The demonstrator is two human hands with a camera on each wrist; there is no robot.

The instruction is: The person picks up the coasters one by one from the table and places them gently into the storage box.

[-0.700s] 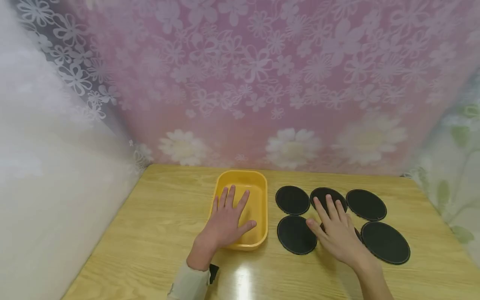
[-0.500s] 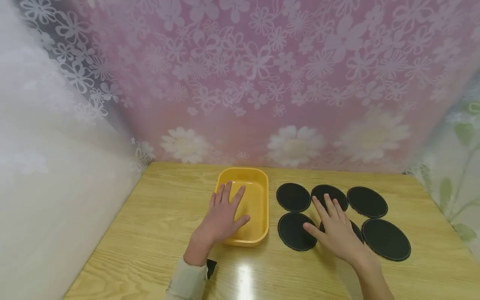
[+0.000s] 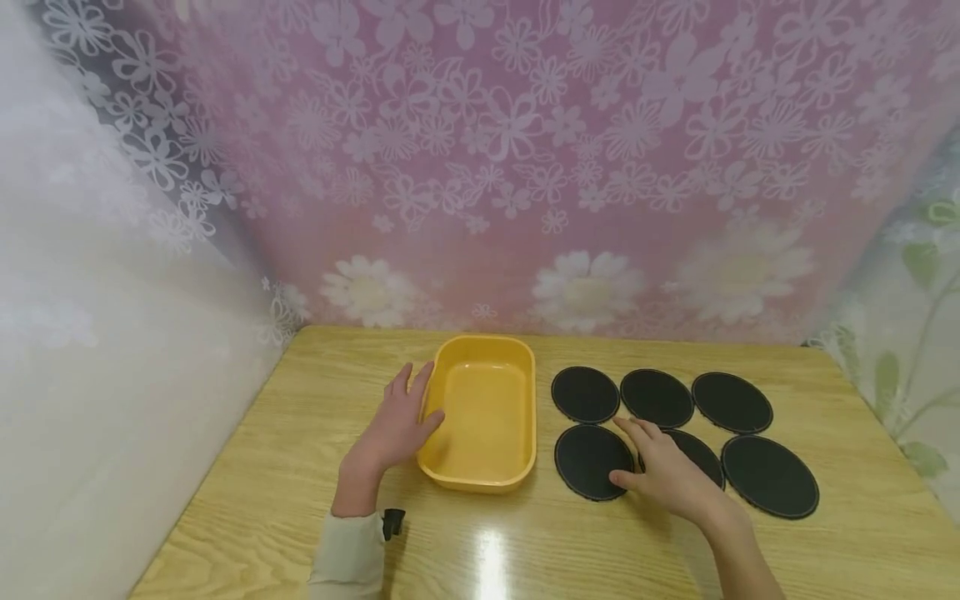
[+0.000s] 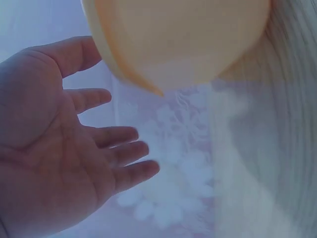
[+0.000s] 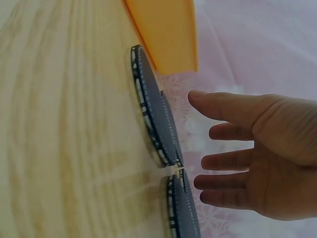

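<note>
A yellow rectangular plastic tray (image 3: pixel 487 417) with rounded corners stands on the table, bare inside. By its left side is my left hand (image 3: pixel 390 429), fingers spread; in the left wrist view the thumb (image 4: pixel 77 55) meets the edge of the tray (image 4: pixel 183 39), though I cannot tell whether it touches. Right of the tray lie several flat round black mats (image 3: pixel 585 396) with stitched edges, in two rows. My right hand (image 3: pixel 667 471) hovers over the front middle mat (image 3: pixel 693 457), partly hiding it. The right wrist view shows its loosely bent fingers apart from the mats (image 5: pixel 156 109).
The wooden table (image 3: pixel 277 483) ends at a pink flowered curtain (image 3: pixel 480 167) behind. A pale wall (image 3: pixel 112 333) borders it on the left, and a leaf-patterned one (image 3: pixel 907 367) on the right. A black strap piece (image 3: pixel 393 523) sits by the left cuff.
My left hand has moved left, from over the tray to its left side. The right hand's fingers have drawn back and bent a little, uncovering the back middle mat.
</note>
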